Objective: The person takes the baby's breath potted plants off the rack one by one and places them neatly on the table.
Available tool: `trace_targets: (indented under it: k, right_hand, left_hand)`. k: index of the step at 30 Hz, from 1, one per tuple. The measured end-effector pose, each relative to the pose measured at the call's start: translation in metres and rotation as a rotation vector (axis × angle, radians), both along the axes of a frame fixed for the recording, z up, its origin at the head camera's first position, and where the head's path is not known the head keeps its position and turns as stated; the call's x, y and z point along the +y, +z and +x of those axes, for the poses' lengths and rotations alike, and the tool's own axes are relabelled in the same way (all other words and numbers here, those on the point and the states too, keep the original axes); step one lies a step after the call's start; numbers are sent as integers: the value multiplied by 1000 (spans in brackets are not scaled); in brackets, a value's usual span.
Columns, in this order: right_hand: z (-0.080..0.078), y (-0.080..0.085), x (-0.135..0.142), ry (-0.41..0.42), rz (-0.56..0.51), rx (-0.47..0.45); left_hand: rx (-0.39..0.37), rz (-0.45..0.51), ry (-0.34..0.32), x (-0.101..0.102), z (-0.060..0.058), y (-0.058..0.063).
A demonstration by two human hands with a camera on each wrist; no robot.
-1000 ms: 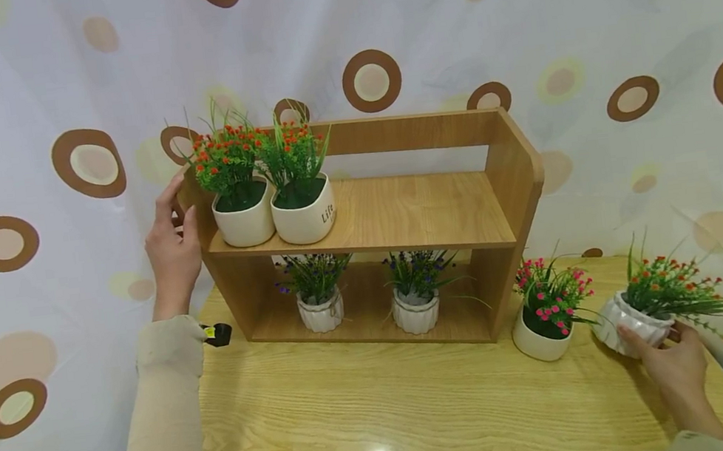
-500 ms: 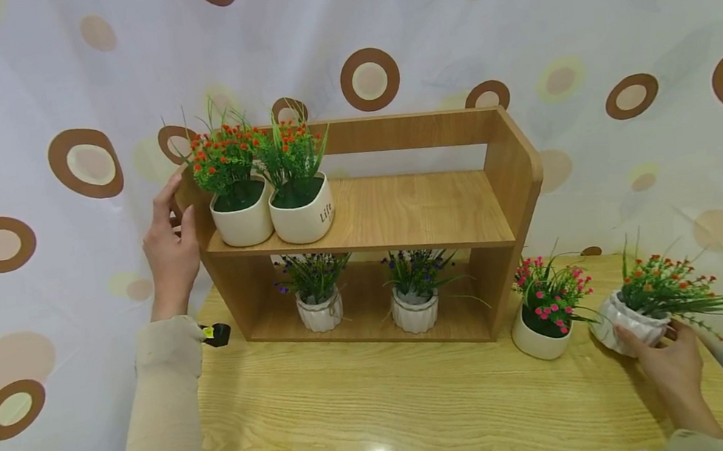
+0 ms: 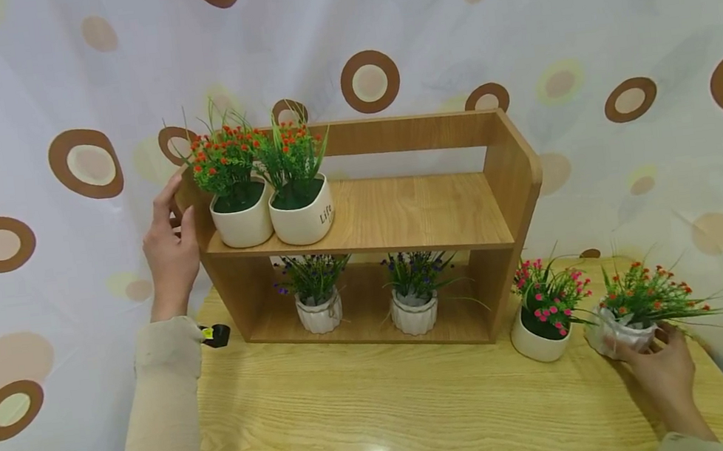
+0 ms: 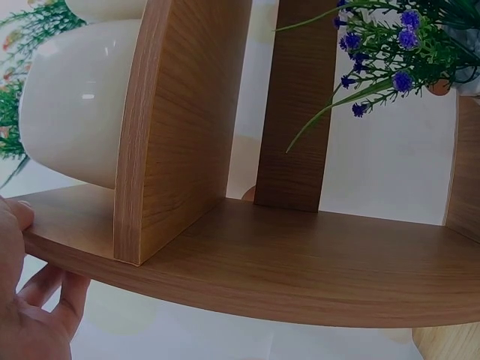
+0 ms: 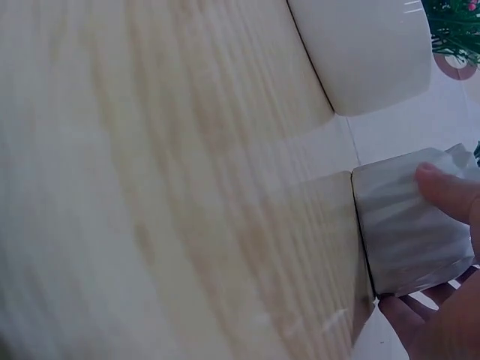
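Observation:
My left hand (image 3: 172, 254) grips the left side panel of a two-tier wooden shelf (image 3: 426, 207); in the left wrist view its thumb lies on the inner face and its fingers on the outer. At the far right, my right hand (image 3: 666, 373) holds a white ribbed pot (image 5: 412, 225) of orange-red flowers (image 3: 652, 290), thumb on one side and fingers on the other. The pot stands upright on the table. Just left of it is a smooth white pot (image 3: 542, 339) with pink flowers.
Two white pots (image 3: 303, 213) with red-orange flowers stand on the upper tier's left. Below, two ribbed pots (image 3: 414, 312) bear purple flowers. A patterned curtain (image 3: 579, 22) hangs behind the wooden table (image 3: 356, 412).
The ribbed pot in my right hand has gone from tilted to upright, down onto the table and slightly left. My left hand keeps its hold on the shelf.

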State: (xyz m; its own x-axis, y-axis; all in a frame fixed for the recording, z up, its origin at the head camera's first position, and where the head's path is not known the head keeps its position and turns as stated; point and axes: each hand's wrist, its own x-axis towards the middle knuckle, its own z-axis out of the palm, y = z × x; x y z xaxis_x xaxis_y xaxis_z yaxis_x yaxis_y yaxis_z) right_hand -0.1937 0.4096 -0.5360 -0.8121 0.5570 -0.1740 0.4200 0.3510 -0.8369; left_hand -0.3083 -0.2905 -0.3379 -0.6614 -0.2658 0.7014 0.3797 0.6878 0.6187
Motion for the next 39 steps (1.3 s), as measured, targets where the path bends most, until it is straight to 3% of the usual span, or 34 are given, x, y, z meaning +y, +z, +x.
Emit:
trace_targets:
  k: [24, 30, 34, 37, 39]
  right_hand:
    - [3, -3, -11, 1, -46, 25]
    - [9, 0, -14, -27, -121, 59]
    - [22, 10, -24, -167, -144, 177]
    - [31, 24, -36, -290, -193, 398]
    - [35, 35, -45, -326, -208, 561]
  left_hand:
    - [5, -2, 2, 1, -1, 0]
    - [1, 1, 4, 1, 0, 1]
    - [-7, 2, 7, 2, 1, 1]
    - [-4, 5, 8, 2, 1, 1]
    - [1, 9, 8, 3, 1, 1]
